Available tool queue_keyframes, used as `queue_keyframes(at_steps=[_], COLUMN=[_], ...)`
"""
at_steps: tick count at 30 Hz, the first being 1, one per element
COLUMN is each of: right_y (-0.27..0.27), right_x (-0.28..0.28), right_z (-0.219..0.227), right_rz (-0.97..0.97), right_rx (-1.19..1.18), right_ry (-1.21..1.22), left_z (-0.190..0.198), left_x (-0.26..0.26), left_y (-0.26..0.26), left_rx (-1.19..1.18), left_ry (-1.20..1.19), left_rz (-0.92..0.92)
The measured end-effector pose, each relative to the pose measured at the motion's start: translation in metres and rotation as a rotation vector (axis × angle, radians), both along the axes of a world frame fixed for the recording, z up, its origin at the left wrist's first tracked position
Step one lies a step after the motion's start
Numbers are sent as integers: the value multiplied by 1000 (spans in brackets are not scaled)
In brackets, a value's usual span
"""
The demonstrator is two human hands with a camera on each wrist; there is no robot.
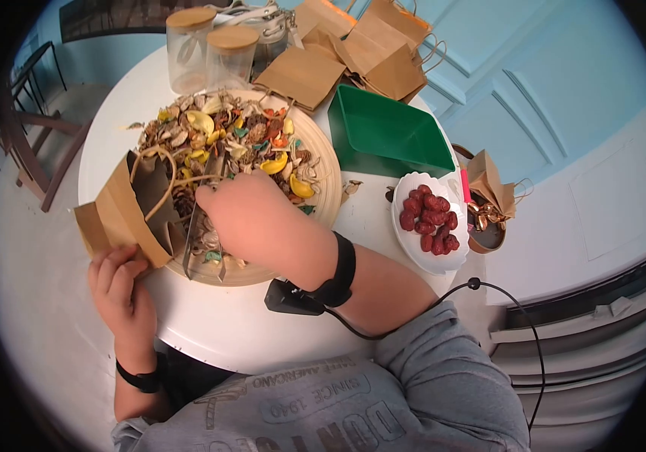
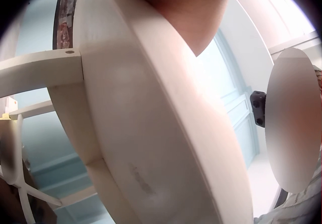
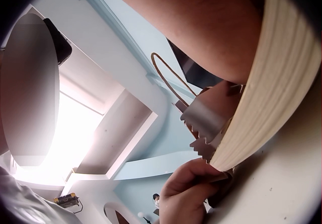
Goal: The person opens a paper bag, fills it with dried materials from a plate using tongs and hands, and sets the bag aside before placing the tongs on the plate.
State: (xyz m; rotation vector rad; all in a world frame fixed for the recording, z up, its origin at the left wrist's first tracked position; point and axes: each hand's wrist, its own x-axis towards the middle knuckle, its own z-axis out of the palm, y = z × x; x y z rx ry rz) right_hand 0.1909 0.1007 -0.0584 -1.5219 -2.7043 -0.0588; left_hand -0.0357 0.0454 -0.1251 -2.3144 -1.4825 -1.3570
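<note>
In the left of the head view, the left hand (image 1: 121,292) grips the lower edge of a brown paper bag (image 1: 108,215), which is tilted with its mouth and twisted handles facing the middle of the frame. The right hand (image 1: 244,215), at centre left, holds metal tongs (image 1: 191,245), their two arms standing apart and pointing down over a round wooden tray (image 1: 330,181); the right wrist view shows serrated metal edges beyond the tray's rim. Dried petals and pieces (image 1: 221,135), some yellow, orange and green, are heaped on the tray, and a pine cone (image 1: 183,200) sits beside the bag's mouth. A green box (image 1: 391,135) stands at upper right on the white table (image 1: 210,324), with red dates (image 1: 432,218) on a white plate (image 1: 443,264) just below it
</note>
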Motion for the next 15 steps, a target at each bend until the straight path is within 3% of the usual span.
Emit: queue_keyframes(at_steps=[15], right_y=[1], right_x=[3], right_z=[-3], right_rz=[32], right_rx=[2], right_ry=[122], left_z=[6], left_x=[5], left_y=[-1], left_rx=[25], left_ry=[-2], left_rz=[9])
